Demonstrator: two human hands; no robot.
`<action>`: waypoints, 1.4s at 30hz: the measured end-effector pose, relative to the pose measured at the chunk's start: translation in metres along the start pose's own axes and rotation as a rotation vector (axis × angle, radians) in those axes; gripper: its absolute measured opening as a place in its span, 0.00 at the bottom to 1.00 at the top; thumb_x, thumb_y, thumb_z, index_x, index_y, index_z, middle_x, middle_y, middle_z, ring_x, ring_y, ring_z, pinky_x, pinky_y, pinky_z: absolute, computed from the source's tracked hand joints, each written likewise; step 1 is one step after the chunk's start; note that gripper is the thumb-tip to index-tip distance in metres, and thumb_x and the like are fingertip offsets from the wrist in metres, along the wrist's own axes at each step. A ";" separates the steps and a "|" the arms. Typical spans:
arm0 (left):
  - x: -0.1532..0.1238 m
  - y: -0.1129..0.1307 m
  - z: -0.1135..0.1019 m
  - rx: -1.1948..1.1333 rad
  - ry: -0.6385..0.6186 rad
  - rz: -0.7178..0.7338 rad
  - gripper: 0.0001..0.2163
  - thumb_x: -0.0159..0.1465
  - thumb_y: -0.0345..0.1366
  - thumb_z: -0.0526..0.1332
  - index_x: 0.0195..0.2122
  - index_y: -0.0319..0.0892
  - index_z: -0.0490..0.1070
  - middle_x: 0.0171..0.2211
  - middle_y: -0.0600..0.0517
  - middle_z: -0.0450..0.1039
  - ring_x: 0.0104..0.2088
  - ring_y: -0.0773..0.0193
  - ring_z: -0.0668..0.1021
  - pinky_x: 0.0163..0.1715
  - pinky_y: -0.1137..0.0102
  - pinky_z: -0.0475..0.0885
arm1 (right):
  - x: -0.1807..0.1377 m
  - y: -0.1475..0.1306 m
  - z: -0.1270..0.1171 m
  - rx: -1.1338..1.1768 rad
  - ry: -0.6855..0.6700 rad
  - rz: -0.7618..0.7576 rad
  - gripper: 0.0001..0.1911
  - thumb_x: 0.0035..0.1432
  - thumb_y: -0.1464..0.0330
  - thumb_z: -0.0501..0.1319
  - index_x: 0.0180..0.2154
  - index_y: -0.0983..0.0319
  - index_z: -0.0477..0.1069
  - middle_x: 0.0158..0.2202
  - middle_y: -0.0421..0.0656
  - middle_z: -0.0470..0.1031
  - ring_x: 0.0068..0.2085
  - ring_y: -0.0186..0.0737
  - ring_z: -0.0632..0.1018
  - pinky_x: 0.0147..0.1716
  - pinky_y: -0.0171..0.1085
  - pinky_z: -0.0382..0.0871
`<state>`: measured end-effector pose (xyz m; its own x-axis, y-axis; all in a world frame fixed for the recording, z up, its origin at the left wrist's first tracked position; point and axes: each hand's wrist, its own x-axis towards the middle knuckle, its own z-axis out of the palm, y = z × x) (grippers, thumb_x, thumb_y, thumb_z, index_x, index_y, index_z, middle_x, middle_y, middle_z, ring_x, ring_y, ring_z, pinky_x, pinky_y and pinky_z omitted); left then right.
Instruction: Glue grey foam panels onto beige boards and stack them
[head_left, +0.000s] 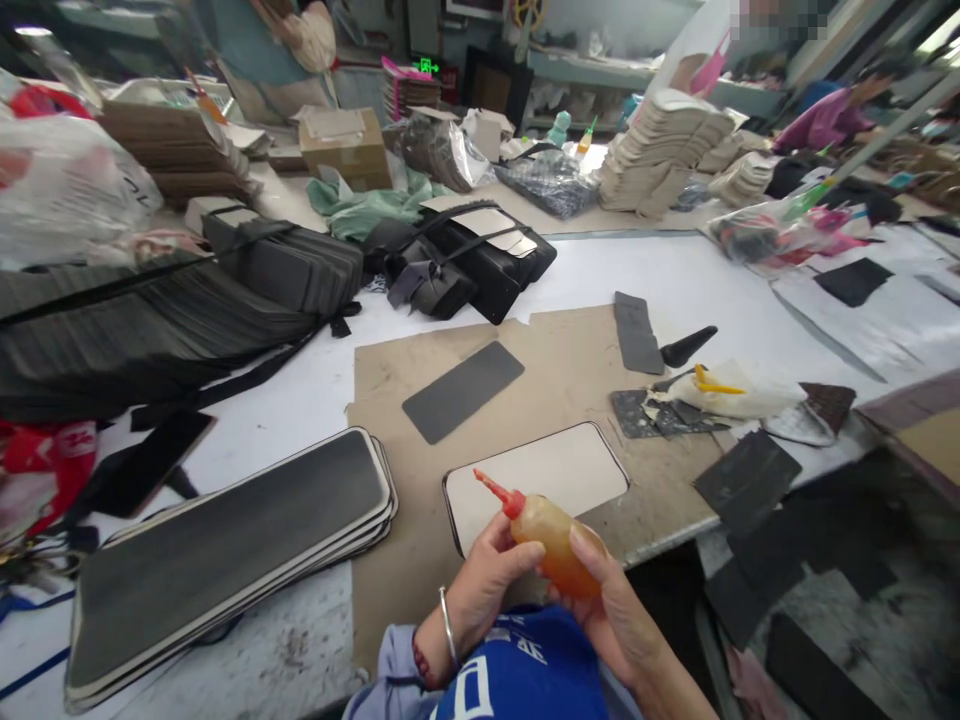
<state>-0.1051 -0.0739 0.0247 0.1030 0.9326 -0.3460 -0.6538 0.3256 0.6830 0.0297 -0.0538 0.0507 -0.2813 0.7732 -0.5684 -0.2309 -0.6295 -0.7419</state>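
An amber squeeze bottle with a red pointed nozzle is tilted up to the left above the table's front edge. My right hand is wrapped round its lower body. My left hand, with a bangle at the wrist, closes on the bottle's near side below the nozzle; its fingertips are partly hidden. Right behind the bottle lies a pale rounded panel with a dark rim, flat on brown cardboard. Farther back on the cardboard rests a dark grey rectangular piece.
A stack of long grey-topped panels lies at left, near a phone. Bundled dark pieces stand behind. To the right are a black-handled tool, scraps and a yellow item. Other people are at the far side.
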 end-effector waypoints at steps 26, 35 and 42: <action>-0.019 -0.013 -0.083 1.254 0.246 0.511 0.13 0.52 0.36 0.66 0.39 0.45 0.72 0.48 0.43 0.69 0.53 0.49 0.67 0.54 0.52 0.60 | 0.027 0.011 0.010 -1.145 0.196 -1.010 0.22 0.51 0.63 0.61 0.47 0.57 0.57 0.42 0.45 0.62 0.43 0.43 0.69 0.43 0.46 0.67; -0.015 -0.022 -0.093 1.726 0.195 0.682 0.14 0.54 0.31 0.64 0.43 0.42 0.69 0.48 0.44 0.69 0.51 0.50 0.69 0.46 0.55 0.70 | 0.038 0.000 -0.010 -1.281 0.277 -1.132 0.18 0.53 0.68 0.59 0.46 0.58 0.58 0.41 0.46 0.62 0.42 0.44 0.67 0.41 0.47 0.68; -0.016 -0.023 -0.095 1.772 0.208 0.763 0.12 0.57 0.33 0.62 0.43 0.42 0.69 0.47 0.44 0.69 0.50 0.51 0.70 0.45 0.57 0.72 | 0.051 -0.026 -0.069 -1.380 0.564 -1.142 0.18 0.52 0.64 0.60 0.44 0.60 0.59 0.39 0.47 0.63 0.42 0.46 0.65 0.42 0.48 0.65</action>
<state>-0.1628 -0.1109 -0.0471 0.0447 0.9451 0.3236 0.8833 -0.1888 0.4291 0.0857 0.0079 0.0165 -0.1880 0.8330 0.5204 0.8343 0.4150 -0.3629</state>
